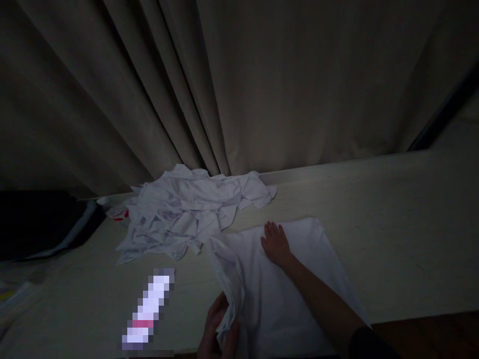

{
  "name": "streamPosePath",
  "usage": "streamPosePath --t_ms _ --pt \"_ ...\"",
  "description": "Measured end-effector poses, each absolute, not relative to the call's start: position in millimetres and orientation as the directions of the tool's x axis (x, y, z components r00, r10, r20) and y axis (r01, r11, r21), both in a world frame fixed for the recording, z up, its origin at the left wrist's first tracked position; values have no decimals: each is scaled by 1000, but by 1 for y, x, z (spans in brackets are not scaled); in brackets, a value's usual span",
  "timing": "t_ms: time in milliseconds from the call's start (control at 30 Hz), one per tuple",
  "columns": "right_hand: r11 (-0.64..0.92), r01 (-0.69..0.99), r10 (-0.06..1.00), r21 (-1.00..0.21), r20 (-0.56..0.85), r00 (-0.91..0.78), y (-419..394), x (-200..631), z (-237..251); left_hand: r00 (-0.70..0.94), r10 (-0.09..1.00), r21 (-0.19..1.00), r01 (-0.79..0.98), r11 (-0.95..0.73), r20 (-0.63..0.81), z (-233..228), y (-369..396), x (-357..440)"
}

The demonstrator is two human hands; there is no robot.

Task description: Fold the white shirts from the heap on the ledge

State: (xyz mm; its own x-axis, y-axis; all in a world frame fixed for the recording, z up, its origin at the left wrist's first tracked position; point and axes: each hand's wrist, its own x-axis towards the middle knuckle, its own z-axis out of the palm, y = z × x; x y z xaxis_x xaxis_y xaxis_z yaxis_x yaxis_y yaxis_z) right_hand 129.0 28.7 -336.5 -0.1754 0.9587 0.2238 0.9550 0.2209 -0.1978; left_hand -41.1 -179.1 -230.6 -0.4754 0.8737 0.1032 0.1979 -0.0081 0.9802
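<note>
Two hands work a white garment (277, 289) on the pale table (392, 224): left hand (219, 324) pinches its edge, right hand (276, 243) lies flat; beige curtains (262, 85) at twelve o'clock.

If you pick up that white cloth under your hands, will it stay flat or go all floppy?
Probably floppy: the white cloth already droops in soft folds where the left hand lifts its edge. It likely feels light, since it lies thin on the table under the flat right hand. It would probably crumple like the white pile behind it.
</note>
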Motion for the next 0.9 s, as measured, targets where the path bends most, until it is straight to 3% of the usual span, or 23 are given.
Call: streamPosePath --t_ms 233,367,500,700,900 --pt "152 960 978 -234 179 -111 23 133 -331 -328 919 968 193 -163 220 -204 -161 2" --pt "186 927 979 -325 136 -149 27 141 -316 -104 945 933 221 -282 310 -189 -136 35" --pt "242 890 970 -388 130 -207 42 184 -281 110 884 854 227 -468 455 -187 -116 67" --pt "361 805 931 -471 135 -339 59 183 -211 237 870 861 181 -476 432 -217 -121 86" --pt "470 854 839 -221 -189 -511 42 118 -199 45 950 926 212 -311 309 -241 -129 72"
